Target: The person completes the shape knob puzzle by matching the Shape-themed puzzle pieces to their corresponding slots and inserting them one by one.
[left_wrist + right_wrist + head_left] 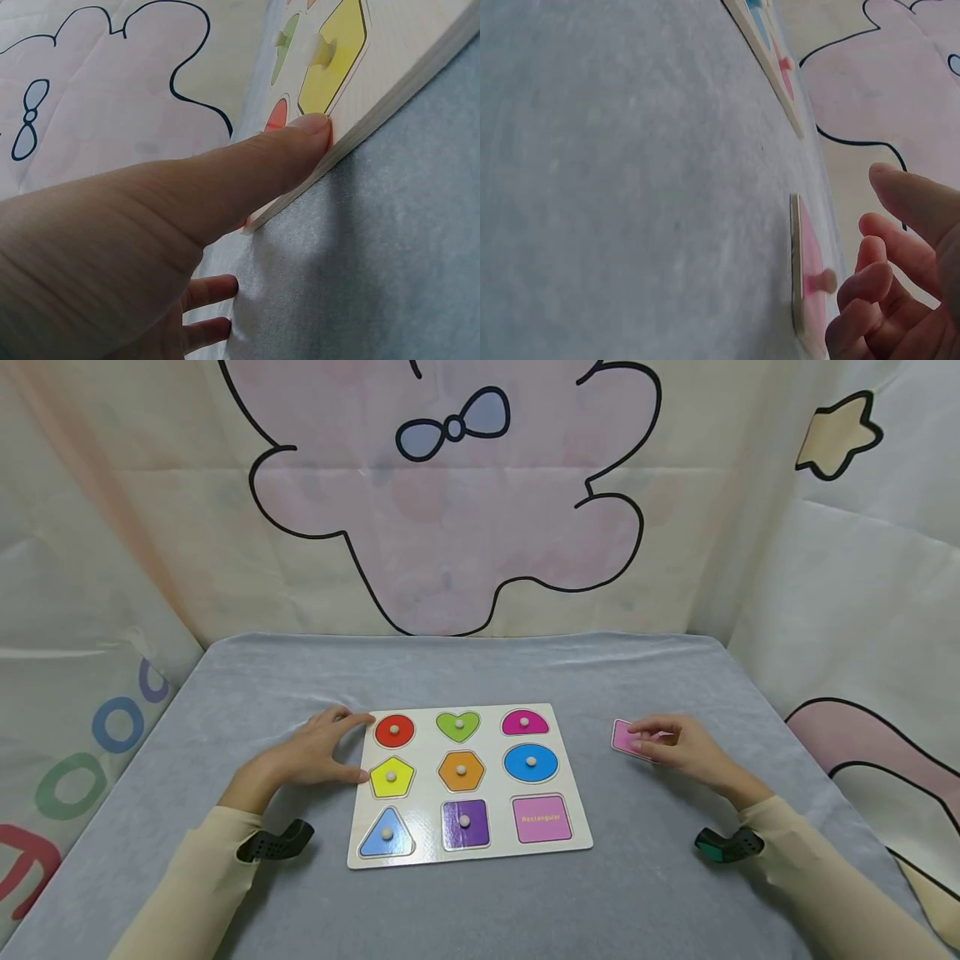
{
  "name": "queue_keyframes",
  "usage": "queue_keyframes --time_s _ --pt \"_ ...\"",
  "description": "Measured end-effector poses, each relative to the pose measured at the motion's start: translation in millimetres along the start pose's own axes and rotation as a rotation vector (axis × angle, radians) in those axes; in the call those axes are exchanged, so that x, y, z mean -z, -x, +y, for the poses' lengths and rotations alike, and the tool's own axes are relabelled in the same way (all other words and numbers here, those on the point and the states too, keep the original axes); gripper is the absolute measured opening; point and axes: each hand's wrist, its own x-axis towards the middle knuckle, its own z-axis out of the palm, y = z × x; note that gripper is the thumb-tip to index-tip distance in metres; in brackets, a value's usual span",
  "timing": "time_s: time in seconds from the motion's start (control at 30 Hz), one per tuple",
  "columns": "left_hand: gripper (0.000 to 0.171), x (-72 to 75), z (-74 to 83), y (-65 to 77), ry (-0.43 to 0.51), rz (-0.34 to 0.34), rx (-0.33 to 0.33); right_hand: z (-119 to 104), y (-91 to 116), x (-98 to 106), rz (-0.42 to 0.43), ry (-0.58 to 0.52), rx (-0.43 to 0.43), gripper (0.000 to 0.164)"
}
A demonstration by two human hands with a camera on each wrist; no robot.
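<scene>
In the head view a pale wooden shape puzzle board (427, 818) lies on the table. My left hand (309, 753) is at its left side, fingers spread, the thumb (300, 135) on the edge beside the yellow pentagon (341, 64) and the index fingertip at the upper left corner. To the right of the board lies a pink rectangular puzzle piece (622, 737), partly hidden by my right hand (690, 752). The right wrist view shows its small knob (824, 281) close to my loosely bent fingers (866, 281), with a gap between them. The pink rectangular recess (542, 829) reads "Rectangular".
Knobbed pieces sit in the board, among them a red circle (394, 732), a blue oval (531, 768) and a purple square (466, 833). Grey cloth (480, 910) covers the table. A printed curtain (450, 510) hangs behind.
</scene>
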Motion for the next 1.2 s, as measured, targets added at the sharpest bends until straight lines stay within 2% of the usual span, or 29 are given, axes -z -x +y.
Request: queue_keyframes --time_s 0.43,0.73,1.2 --pt "0.091 -0.9 -1.4 -0.5 0.002 -0.004 -0.003 18 -3 6 0.003 0.041 0.004 0.025" --pt "0.091 -1.2 -1.5 -1.2 -0.008 0.003 -0.004 17 -6 8 -0.006 0.081 -0.076 0.028" --pt "0.091 -1.0 -1.4 -1.1 -0.002 -0.001 0.007 17 -11 5 0.037 0.126 -0.084 0.022"
